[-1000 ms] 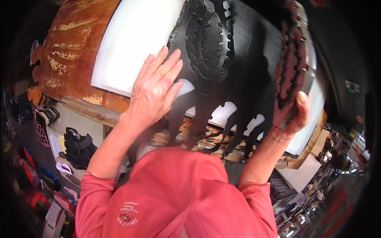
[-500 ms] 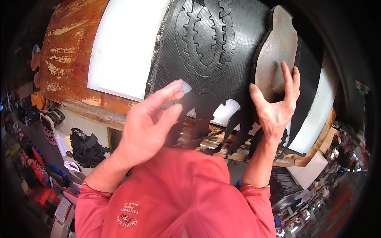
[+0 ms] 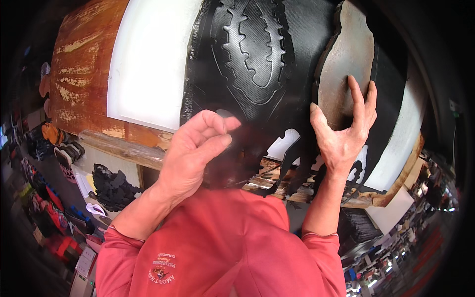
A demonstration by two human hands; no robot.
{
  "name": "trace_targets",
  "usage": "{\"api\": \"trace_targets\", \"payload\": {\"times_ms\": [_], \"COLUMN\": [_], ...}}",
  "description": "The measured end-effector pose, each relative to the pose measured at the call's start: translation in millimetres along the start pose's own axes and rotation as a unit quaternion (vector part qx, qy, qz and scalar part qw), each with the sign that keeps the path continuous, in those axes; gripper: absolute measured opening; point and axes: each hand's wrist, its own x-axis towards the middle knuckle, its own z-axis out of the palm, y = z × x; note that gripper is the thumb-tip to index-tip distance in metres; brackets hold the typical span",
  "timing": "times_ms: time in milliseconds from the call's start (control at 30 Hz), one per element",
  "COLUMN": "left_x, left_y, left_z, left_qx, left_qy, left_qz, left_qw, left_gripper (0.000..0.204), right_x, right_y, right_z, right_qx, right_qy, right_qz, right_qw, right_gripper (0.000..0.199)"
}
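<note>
A thick sole-shaped metal cutting die (image 3: 354, 44), grey-brown and wavy-edged, lies on the right part of a black textured sheet (image 3: 307, 37). My right hand (image 3: 344, 128) grips its near end, thumb on the left edge and fingers over the top and right side. Left of the die, the sheet carries nested sole-shaped outlines (image 3: 255, 54) with notched edges. My left hand (image 3: 195, 143) is over the sheet's near edge, thumb and fingertips drawn together. What they pinch is hard to make out, as the dark material beside them is blurred.
White boards (image 3: 148, 64) lie under the sheet on a worn brown wooden table (image 3: 79, 64). Ragged black strips (image 3: 292, 158) hang over its near edge. A heap of black scraps (image 3: 111, 185) sits lower left; a dark stack (image 3: 358, 225) stands lower right.
My left thumb and fingers have closed together, and that hand has shifted slightly right. The sheet beside it has moved and blurs. My right hand stays on the cutting die.
</note>
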Motion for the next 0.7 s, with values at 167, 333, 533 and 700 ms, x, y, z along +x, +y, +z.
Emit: {"api": "trace_targets", "payload": {"times_ms": [167,333,533,700], "left_x": [4,-2,-29,6], "left_y": [-3,6,57,50], "left_z": [-11,-6,13,10], "left_qx": [0.026,0.054,0.384,0.565], "left_qy": [-0.025,-0.001,-0.04,0.005], "left_qz": [-0.007,-0.018,-0.007,0.382], "left_qw": [0.999,0.998,0.922,0.731], "left_gripper": [0.011,0.01,0.026,0.03], "right_x": [1,2,3,8], "right_y": [-2,-3,-4,-1], "right_z": [1,3,0,-2], "right_qx": [-0.012,-0.041,-0.055,-0.039], "right_qy": [-0.009,-0.013,-0.043,-0.048], "right_qz": [-0.001,-0.01,-0.005,-0.003], "right_qw": [1.0,0.999,0.998,0.998], "right_gripper": [0.083,0.092,0.104,0.101]}}
